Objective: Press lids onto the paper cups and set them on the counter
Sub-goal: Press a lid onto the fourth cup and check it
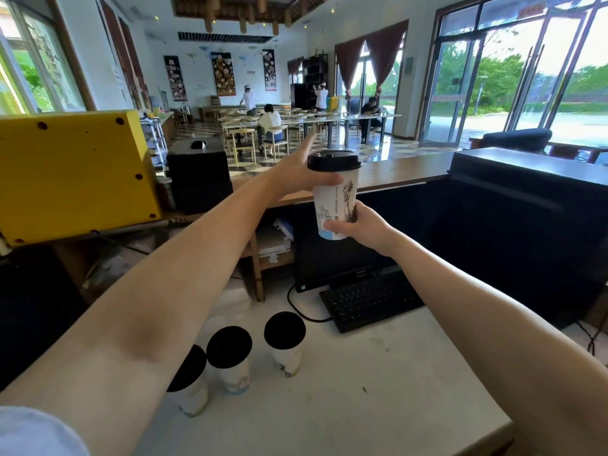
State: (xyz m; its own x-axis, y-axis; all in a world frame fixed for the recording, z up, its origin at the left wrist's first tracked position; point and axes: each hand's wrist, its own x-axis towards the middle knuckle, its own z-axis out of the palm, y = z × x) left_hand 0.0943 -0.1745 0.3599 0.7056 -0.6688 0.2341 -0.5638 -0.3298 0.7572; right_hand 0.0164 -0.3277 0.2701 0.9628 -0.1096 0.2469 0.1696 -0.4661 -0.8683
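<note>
Right hand grip clamped on lidded cup base, mid-air; left hand grip around cup's top; three lidded cups on surface

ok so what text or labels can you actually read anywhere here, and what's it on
None of it reads clearly.
Held paper cup: lines of small print beside a dark drawing, too small to read.
Monitor: a small mark on its lower bezel, blurred.
Keyboard: key legends too small to read.
Three lidded cups on the white counter: printed marks low on the sides, unreadable.
Wall banners: patterned, with no legible words.
</note>
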